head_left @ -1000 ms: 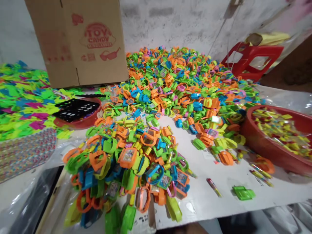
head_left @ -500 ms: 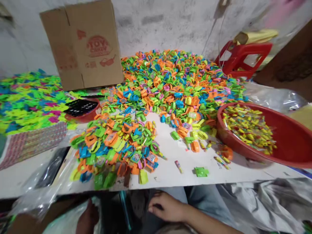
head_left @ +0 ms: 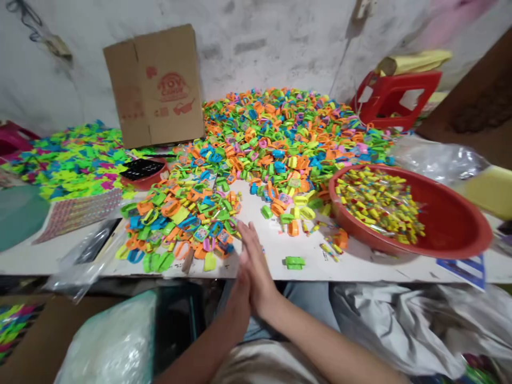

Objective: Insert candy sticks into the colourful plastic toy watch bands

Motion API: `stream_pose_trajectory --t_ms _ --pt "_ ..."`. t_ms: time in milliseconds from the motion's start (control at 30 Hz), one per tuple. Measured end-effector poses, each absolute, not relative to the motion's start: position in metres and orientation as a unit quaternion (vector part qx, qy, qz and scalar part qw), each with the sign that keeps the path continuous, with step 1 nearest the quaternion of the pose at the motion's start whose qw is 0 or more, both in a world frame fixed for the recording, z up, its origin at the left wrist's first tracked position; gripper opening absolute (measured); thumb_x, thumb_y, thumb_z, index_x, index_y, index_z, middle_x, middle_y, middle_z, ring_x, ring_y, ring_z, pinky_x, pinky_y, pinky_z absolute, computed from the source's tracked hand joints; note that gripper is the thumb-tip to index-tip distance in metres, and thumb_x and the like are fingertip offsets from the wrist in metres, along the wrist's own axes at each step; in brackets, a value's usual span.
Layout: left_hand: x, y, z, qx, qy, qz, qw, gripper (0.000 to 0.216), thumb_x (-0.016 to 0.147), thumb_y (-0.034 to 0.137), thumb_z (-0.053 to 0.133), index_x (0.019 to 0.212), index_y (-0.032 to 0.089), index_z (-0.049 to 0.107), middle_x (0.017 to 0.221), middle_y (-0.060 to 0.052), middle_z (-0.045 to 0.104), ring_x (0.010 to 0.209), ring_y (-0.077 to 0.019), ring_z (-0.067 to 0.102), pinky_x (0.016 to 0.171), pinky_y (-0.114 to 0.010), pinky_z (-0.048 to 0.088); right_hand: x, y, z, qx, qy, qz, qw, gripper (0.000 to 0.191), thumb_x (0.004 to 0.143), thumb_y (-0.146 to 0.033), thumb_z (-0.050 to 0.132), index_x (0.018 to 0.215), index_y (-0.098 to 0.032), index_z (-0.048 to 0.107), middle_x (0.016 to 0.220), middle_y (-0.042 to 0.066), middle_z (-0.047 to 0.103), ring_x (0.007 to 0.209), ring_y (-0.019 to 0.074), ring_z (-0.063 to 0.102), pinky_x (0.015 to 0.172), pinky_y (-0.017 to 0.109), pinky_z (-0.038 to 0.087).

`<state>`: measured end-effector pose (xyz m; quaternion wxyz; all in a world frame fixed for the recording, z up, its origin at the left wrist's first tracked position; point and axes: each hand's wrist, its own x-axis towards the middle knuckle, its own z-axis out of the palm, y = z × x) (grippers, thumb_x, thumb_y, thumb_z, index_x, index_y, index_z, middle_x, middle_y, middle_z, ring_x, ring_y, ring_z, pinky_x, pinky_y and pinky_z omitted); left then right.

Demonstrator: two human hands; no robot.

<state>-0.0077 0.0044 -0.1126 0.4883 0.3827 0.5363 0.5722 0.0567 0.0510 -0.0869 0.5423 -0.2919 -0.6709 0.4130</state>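
Observation:
Above the table's front edge, my left hand (head_left: 239,298) and my right hand (head_left: 258,269) meet palm to palm. The right hand's fingers are stretched out, pointing forward; the left hand's are straight and partly hidden behind it. Nothing shows between the palms. Just left of them lies a heap of plastic toy watches (head_left: 176,213) in orange, green, blue and yellow, mixed with small wrapped candies. A single green toy watch (head_left: 295,262) lies apart on the white tabletop (head_left: 256,205), right of my hands.
A red basin (head_left: 452,213) with yellow wrapped candies (head_left: 380,202) stands at the right. Behind are a large toy watch pile (head_left: 276,128) and a cardboard box (head_left: 160,90). Left are flat neon pieces (head_left: 80,154), a small red bowl (head_left: 146,184) and a plastic bag (head_left: 80,272).
My hands have risen from below the table edge and come together, palms touching. The small wrapped candy near the table front is now mostly hidden behind my right hand. The view has shifted.

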Motion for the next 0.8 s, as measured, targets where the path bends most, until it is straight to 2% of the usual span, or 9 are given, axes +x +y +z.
stream_pose_trajectory --t_ms 100,200,333,400,467,567,633,700,800 --pt "0.006 0.017 -0.098 0.378 0.502 0.617 0.474 0.07 0.083 0.071 0.033 0.136 0.028 0.048 0.145 -0.005 0.045 0.141 -0.0226 0.03 0.115 -0.035 0.03 0.065 0.029 -0.083 -0.259 -0.669 0.453 0.529 0.059 0.097 -0.055 0.016 0.151 -0.031 0.013 0.159 -0.003 0.013 0.147 0.0173 0.006 0.121 0.042 0.009" --pt "0.013 0.033 -0.09 0.38 0.477 0.633 0.477 0.063 0.086 0.066 0.029 0.135 0.032 0.047 0.144 -0.002 0.046 0.141 -0.0201 0.031 0.113 -0.037 0.033 0.073 0.004 -0.096 -0.264 -0.66 0.47 0.523 0.062 0.096 -0.057 0.014 0.151 -0.029 0.012 0.158 -0.001 0.019 0.146 0.0184 0.008 0.121 0.042 0.009" --pt "0.002 0.056 -0.088 0.38 0.491 0.632 0.464 0.05 0.088 0.058 0.038 0.112 0.023 0.063 0.131 -0.009 0.058 0.128 -0.0229 0.049 0.107 -0.039 0.038 0.091 -0.009 -0.133 -0.265 -0.7 0.465 0.472 0.061 0.098 -0.05 0.026 0.151 -0.022 0.017 0.152 0.008 0.034 0.142 0.0203 0.026 0.115 0.039 0.028" --pt "-0.012 0.064 -0.089 0.371 0.519 0.646 0.419 0.036 0.084 0.052 0.052 0.083 0.019 0.066 0.11 -0.009 0.067 0.112 -0.022 0.059 0.1 -0.035 0.043 0.103 0.0 -0.144 -0.278 -0.755 0.434 0.405 0.05 0.097 -0.042 0.036 0.142 -0.021 0.039 0.132 0.01 0.056 0.125 0.0208 0.05 0.102 0.035 0.041" --pt "-0.027 0.067 -0.091 0.382 0.532 0.645 0.394 0.039 0.079 0.049 0.062 0.056 0.019 0.053 0.074 -0.005 0.066 0.085 -0.0182 0.063 0.088 -0.03 0.047 0.112 0.021 -0.147 -0.374 -0.797 0.347 0.323 0.031 0.094 -0.031 0.043 0.118 -0.023 0.061 0.106 0.007 0.068 0.102 0.0208 0.06 0.09 0.035 0.045" --pt "-0.043 0.061 -0.102 0.409 0.525 0.585 0.464 0.058 0.079 0.055 0.059 0.041 0.021 0.032 0.038 0.005 0.035 0.044 -0.0103 0.041 0.067 -0.027 0.048 0.112 0.059 -0.144 -0.531 -0.806 0.161 0.207 0.025 0.092 -0.027 0.048 0.107 -0.018 0.064 0.099 0.011 0.065 0.096 0.0257 0.056 0.083 0.041 0.04" --pt "-0.046 0.051 -0.114 0.398 0.538 0.54 0.511 0.058 0.08 0.061 0.054 0.043 0.021 0.034 0.033 0.008 0.024 0.036 -0.0082 0.025 0.055 -0.027 0.044 0.104 0.08 -0.144 -0.562 -0.807 0.092 0.155 0.026 0.09 -0.029 0.051 0.107 -0.013 0.063 0.101 0.014 0.063 0.097 0.028 0.054 0.082 0.042 0.039" --pt "-0.046 0.039 -0.128 0.383 0.566 0.516 0.517 0.052 0.079 0.065 0.052 0.053 0.02 0.048 0.033 0.009 0.024 0.034 -0.0084 0.022 0.049 -0.027 0.041 0.096 0.093 -0.144 -0.567 -0.81 0.073 0.132 0.022 0.09 -0.025 0.05 0.101 -0.012 0.064 0.101 0.015 0.062 0.097 0.0278 0.054 0.081 0.041 0.038" --pt "-0.048 0.024 -0.145 0.398 0.592 0.504 0.486 0.046 0.079 0.062 0.053 0.09 0.018 0.064 0.047 0.006 0.05 0.038 -0.0104 0.036 0.049 -0.027 0.042 0.098 0.101 -0.137 -0.559 -0.815 0.08 0.13 0.019 0.089 -0.024 0.049 0.094 -0.014 0.064 0.101 0.013 0.063 0.098 0.0263 0.055 0.081 0.038 0.037"
